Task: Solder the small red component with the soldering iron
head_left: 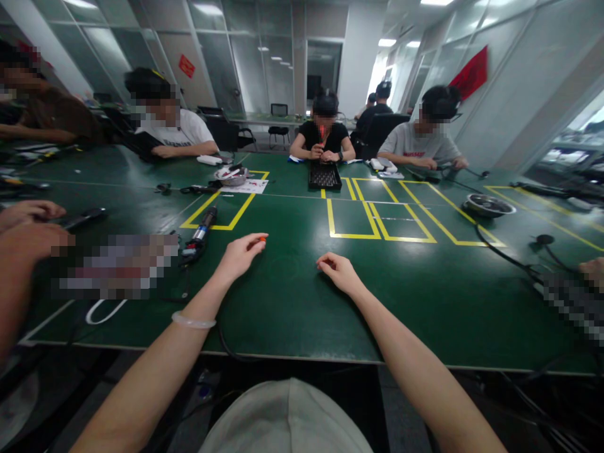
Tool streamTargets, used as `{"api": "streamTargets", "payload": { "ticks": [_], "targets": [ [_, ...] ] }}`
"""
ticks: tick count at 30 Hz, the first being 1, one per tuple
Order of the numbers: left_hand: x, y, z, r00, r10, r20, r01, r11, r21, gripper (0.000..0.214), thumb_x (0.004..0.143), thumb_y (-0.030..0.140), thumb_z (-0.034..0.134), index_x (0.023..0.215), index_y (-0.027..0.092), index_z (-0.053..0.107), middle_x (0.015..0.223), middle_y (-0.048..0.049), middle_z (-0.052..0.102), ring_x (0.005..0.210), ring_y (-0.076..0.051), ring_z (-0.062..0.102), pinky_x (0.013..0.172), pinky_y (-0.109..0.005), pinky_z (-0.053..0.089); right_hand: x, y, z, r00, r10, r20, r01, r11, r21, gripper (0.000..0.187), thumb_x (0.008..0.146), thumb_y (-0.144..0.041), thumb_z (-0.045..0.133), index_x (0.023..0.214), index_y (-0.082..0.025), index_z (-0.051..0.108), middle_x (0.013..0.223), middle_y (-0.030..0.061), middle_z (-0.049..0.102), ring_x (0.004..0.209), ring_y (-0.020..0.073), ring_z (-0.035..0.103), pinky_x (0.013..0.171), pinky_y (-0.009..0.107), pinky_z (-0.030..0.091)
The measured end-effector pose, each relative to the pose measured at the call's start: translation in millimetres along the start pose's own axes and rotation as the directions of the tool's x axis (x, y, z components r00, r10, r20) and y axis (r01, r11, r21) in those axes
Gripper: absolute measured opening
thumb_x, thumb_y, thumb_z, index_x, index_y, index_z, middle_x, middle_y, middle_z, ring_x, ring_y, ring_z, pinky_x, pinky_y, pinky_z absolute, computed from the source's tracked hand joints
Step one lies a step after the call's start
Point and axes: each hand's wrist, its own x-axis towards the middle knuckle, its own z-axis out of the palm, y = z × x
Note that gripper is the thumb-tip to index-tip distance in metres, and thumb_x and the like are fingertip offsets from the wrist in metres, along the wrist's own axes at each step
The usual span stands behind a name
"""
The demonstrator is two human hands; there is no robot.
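My left hand [240, 257] is held over the green table [287, 314], its fingers closed in a pinch. A small orange piece [263, 239] shows at the fingertips; its kind is too small to make out. My right hand [338, 272] is a short way to the right, fingers curled together, with nothing showing at the tips; its palm side is hidden. Left of my left hand lies a black cylindrical tool [202, 228] with silver and blue bands, apart from the fingers. A pale bracelet [193, 321] circles my left wrist.
Yellow tape outlines [356, 237] mark the table. Across it, a person holds a red object above a black tray [324, 177]. A bowl of parts [231, 175] is at the far left, a round metal dish [489, 205] at the right. A co-worker's hands [31, 233] work at the left edge.
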Motion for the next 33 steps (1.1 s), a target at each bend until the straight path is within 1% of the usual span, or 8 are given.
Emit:
{"api": "streamTargets", "payload": {
  "ticks": [2,4,6,9,12,18,26,33],
  "targets": [
    [-1.3,24.4,24.8,0.987,0.061,0.146,-0.043,0.991,-0.126,0.045,0.086,0.045,0.052,0.121,0.019,0.062,0.095,-0.0045,0.070,0.082,-0.017,0.066,0.081,-0.031,0.048,0.5,-0.3,0.2,1.000,0.011,0.011,-0.012,0.998,0.054,0.019,0.085,-0.030,0.055,0.091,-0.017,0.067,0.081,0.0035,0.070,0.073,0.0164,0.063,0.073,0.028,0.048],
    [-3.0,45.3,46.8,0.969,0.099,0.228,-0.037,0.965,-0.261,0.044,0.084,0.045,0.056,0.117,0.016,0.061,0.087,-0.0050,0.070,0.077,-0.016,0.066,0.077,-0.030,0.050,1.5,-0.1,1.0,0.999,0.021,0.029,-0.025,0.993,0.120,0.021,0.086,-0.034,0.055,0.091,-0.017,0.066,0.080,0.0035,0.070,0.073,0.0162,0.064,0.072,0.028,0.049],
    [-5.3,60.0,63.4,0.956,0.119,0.267,-0.019,0.936,-0.350,0.042,0.081,0.045,0.061,0.110,0.015,0.060,0.082,-0.0046,0.069,0.074,-0.016,0.065,0.072,-0.029,0.050,2.9,0.1,2.2,0.998,0.029,0.059,-0.039,0.984,0.175,0.026,0.088,-0.039,0.053,0.091,-0.017,0.066,0.079,0.0035,0.070,0.071,0.0152,0.063,0.069,0.027,0.048],
    [-10.8,69.4,76.9,0.944,0.144,0.296,-0.020,0.922,-0.387,0.038,0.080,0.045,0.064,0.104,0.015,0.059,0.080,-0.0037,0.068,0.072,-0.015,0.064,0.068,-0.027,0.048,4.5,-1.1,3.5,0.994,0.040,0.101,-0.063,0.971,0.231,0.040,0.092,-0.050,0.045,0.084,-0.016,0.064,0.074,0.0041,0.068,0.065,0.0134,0.060,0.064,0.025,0.046],
    [-18.5,70.4,80.3,0.929,0.189,0.317,-0.067,0.931,-0.359,0.034,0.083,0.043,0.061,0.104,0.017,0.061,0.083,-0.0027,0.069,0.074,-0.014,0.063,0.069,-0.026,0.047,4.3,-4.9,3.4,0.990,0.035,0.133,-0.069,0.964,0.258,0.049,0.092,-0.056,0.040,0.073,-0.016,0.061,0.068,0.0042,0.066,0.062,0.0129,0.058,0.062,0.025,0.045],
    [-27.5,71.6,78.3,0.900,0.303,0.314,-0.225,0.939,-0.262,0.023,0.085,0.036,0.060,0.102,0.020,0.062,0.093,-0.0009,0.070,0.085,-0.014,0.064,0.082,-0.027,0.047,1.2,-12.2,1.9,0.983,0.027,0.181,-0.084,0.945,0.316,0.037,0.081,-0.052,0.062,0.079,-0.015,0.063,0.068,0.0010,0.064,0.064,0.0132,0.058,0.065,0.027,0.046],
    [-26.6,68.3,76.2,0.916,0.304,0.261,-0.234,0.934,-0.268,0.020,0.086,0.036,0.059,0.096,0.019,0.061,0.094,-0.0025,0.066,0.087,-0.016,0.063,0.082,-0.029,0.048,2.1,-10.5,5.4,0.993,0.033,0.113,-0.077,0.911,0.405,0.031,0.072,-0.043,0.073,0.084,-0.018,0.059,0.077,0.0006,0.064,0.067,0.0129,0.058,0.065,0.027,0.047],
    [-26.4,65.7,77.4,0.920,0.320,0.226,-0.259,0.930,-0.262,0.016,0.084,0.030,0.060,0.094,0.019,0.062,0.095,-0.0041,0.065,0.089,-0.017,0.061,0.085,-0.031,0.049,1.3,-8.9,7.7,0.991,0.037,0.127,-0.088,0.903,0.421,0.035,0.070,-0.044,0.074,0.087,-0.019,0.058,0.078,0.0004,0.063,0.065,0.0121,0.057,0.063,0.026,0.048]
  ]
}}
